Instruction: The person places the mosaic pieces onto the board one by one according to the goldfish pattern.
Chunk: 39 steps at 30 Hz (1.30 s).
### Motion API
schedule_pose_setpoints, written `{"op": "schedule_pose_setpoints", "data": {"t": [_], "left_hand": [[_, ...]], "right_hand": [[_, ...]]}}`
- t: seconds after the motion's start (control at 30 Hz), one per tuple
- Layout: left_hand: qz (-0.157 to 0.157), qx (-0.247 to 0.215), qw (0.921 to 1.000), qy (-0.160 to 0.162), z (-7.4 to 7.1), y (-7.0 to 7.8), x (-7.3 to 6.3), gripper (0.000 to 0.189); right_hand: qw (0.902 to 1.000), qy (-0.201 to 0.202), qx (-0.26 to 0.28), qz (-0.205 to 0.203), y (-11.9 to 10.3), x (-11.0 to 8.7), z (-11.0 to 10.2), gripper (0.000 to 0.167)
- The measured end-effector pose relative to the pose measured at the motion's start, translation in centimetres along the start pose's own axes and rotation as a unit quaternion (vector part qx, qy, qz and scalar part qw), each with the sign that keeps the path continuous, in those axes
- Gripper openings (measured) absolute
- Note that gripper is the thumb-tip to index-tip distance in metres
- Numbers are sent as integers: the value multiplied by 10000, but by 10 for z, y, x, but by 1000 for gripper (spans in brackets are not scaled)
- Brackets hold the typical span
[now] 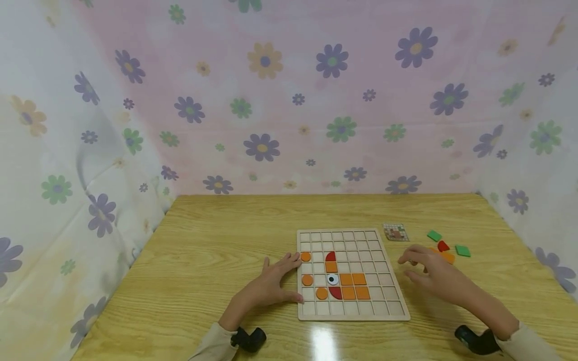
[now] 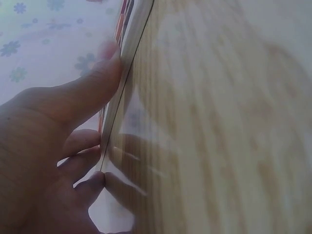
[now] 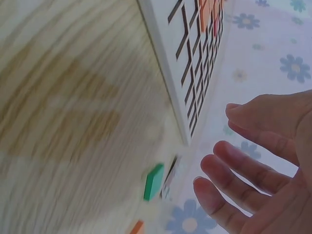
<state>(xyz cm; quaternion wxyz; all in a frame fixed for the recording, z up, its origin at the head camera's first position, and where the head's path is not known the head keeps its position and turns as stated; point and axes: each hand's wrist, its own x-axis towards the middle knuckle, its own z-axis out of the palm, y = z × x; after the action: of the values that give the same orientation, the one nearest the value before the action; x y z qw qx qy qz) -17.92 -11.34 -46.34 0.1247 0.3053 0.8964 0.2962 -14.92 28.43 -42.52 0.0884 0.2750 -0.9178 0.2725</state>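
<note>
A wooden grid board lies on the table, with orange squares, orange discs, red quarter-round pieces and a round eye piece set in its cells. My left hand rests at the board's left edge, thumb and fingers spread and touching the rim. Just off the board's right edge hovers my right hand, its fingers loosely bent with nothing between them. In the right wrist view the thumb and fingertips stand apart beside the board.
Right of the board lie loose pieces: green ones, a red one and orange ones partly behind my right hand. A small picture card lies by the board's far right corner. Flowered cloth surrounds the wooden table.
</note>
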Motion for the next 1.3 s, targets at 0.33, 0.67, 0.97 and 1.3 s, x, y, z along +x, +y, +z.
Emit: {"op": "schedule_pose_setpoints", "data": {"t": [0.33,0.67,0.97,1.3], "left_hand": [[-27,-10,10000,-21,0,-1,0,88],[-64,-129,9999,-10,1,0,-3,88],[1,-78,10000,-9,1,-2,0,87],[-18,-91,9999,-59,1,-2,0,88]], "right_hand": [[9983,332,-470,19,18,-11,-15,26],[9961,390,-748,244,36,-21,-27,30],[9937,393,-757,733,54,-32,-38,31],[9922,198,-794,939,78,-39,-35,28]]}}
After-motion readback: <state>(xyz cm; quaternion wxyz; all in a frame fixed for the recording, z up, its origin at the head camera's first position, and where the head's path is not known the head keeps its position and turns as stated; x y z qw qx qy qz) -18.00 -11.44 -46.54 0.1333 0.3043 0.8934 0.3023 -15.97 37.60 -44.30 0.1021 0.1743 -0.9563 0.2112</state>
